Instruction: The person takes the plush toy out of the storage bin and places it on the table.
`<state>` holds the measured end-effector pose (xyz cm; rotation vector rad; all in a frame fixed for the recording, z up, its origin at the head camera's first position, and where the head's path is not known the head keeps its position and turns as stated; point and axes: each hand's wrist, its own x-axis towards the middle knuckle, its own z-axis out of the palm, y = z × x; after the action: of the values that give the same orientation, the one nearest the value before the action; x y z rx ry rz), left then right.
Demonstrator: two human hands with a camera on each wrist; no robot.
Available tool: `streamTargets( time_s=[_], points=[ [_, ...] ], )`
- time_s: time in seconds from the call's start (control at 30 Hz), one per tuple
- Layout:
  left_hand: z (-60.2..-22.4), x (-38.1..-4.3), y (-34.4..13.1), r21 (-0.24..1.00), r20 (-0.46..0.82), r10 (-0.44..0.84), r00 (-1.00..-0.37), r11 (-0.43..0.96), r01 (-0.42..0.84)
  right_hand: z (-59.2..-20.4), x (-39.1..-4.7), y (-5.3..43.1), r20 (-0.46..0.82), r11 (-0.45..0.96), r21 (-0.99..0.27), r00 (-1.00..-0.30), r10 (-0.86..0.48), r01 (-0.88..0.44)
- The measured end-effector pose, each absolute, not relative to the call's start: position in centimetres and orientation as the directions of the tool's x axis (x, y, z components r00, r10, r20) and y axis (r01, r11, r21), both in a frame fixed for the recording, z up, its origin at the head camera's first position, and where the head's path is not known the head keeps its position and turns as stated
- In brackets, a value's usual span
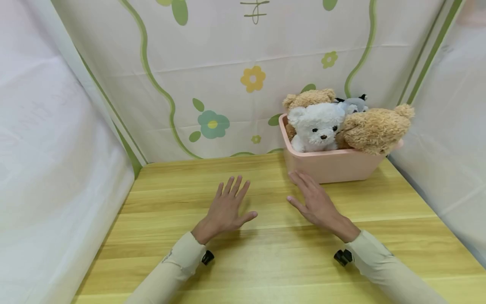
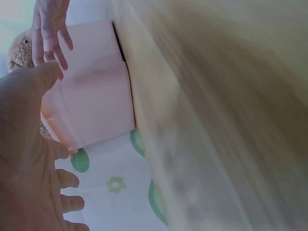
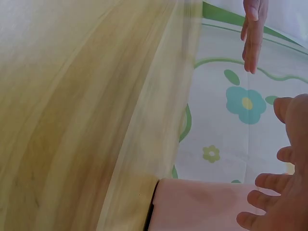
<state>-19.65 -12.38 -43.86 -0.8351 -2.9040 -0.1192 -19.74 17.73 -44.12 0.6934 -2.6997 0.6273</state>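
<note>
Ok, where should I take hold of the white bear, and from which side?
Probably round the head of the white bear, from above and in front: it rises over the rim of the pink bin, while brown plush toys crowd it behind and to the right.

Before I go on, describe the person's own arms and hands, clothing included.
The left sleeve and right sleeve are long, pale beige cloth, reaching the wrists. A small black piece shows at each cuff, the left black piece and the right black piece, likely wrist cameras. The left hand and right hand are bare, with no gloves or rings visible.
</note>
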Motion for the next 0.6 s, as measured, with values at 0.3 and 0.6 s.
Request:
streamTargets(
  time_s=[0.3,0.6],
  points=[
    [-42.9,-20.1,-11.3,0.011,0.157,0.533,-0.831,0.841,0.541,-43.7,-19.8,17.9,0.423,0.774,-0.361,-0.831,-0.361,-0.52],
    [-42.4,-20.6,-10.5,-0.017,0.198,0.539,-0.819,0.837,0.547,-43.1,-20.3,18.1,0.446,0.767,-0.405,-0.84,-0.308,-0.497]
  ],
)
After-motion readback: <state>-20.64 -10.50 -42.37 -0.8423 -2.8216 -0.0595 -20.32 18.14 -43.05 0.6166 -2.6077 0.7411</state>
